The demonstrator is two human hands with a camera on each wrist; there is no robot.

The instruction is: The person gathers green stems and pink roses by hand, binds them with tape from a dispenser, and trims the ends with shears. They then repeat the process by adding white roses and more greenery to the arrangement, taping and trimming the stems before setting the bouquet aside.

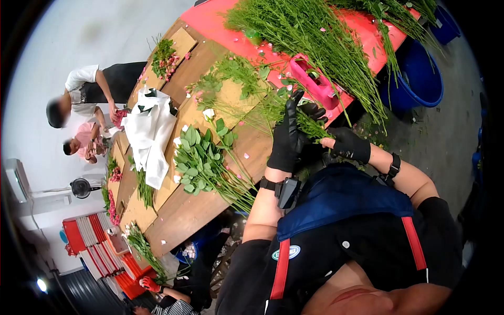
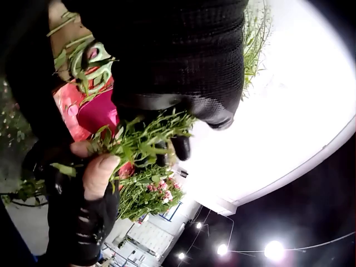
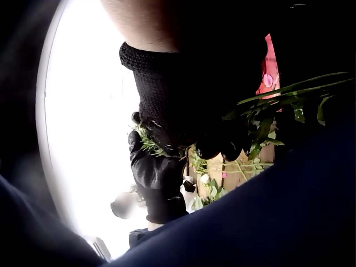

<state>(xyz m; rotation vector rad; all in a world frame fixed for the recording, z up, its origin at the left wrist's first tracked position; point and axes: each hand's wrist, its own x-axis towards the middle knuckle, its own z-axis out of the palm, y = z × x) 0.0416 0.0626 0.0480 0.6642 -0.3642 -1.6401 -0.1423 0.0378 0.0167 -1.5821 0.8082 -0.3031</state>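
Observation:
Both hands wear black gloves and meet at a small bunch of leafy green sprigs (image 1: 311, 125) in front of the apron. My left hand (image 1: 287, 134) has its fingers curled around the bunch from the far side. With bare thumb and fingertip, my right hand (image 1: 353, 146) pinches the lower end of the greenery, seen closely in the left wrist view, where the right thumb (image 2: 101, 175) presses on the leaves (image 2: 147, 139). Just beyond the hands stands a bright pink plastic holder (image 1: 328, 93). In the right wrist view the gloved left hand (image 3: 158, 169) shows beside the sprigs.
Long green stems (image 1: 310, 37) lie heaped on a red cover (image 1: 207, 20). White roses with leafy stems (image 1: 197, 160) and white wrapping (image 1: 149, 136) lie on the wooden table (image 1: 181, 215). A blue bucket (image 1: 428, 86) stands at right. Other people work across the table, including one in a dark apron (image 1: 123, 79).

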